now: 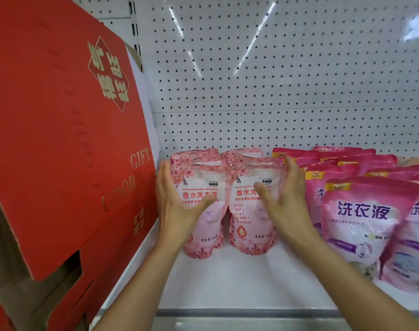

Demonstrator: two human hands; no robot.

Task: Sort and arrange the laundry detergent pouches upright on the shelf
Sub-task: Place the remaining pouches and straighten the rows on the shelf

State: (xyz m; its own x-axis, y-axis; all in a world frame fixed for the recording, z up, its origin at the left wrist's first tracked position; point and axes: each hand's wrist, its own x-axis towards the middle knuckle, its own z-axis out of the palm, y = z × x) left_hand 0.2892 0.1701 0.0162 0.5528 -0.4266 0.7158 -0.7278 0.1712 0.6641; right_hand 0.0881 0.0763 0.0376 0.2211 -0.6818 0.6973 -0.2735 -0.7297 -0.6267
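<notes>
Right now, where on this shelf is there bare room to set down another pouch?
Bare shelf lies in front of the two floral pouches, from the red gift box to the purple-label pouches. Behind, rows run back to the pegboard; the right side is crowded.

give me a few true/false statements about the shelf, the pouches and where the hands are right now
1. The two light pink floral pouches stand upright side by side. True.
2. The left hand holds a pouch lifted off the shelf. False: both front pouches stand on the shelf, with the open hand at the left one's side.
3. The right hand is at the right side of the right floral pouch. True.
4. The darker pink pouches stand left of the floral ones. False: they are to the right.
5. A red gift box stands left of the pouches. True.
</notes>
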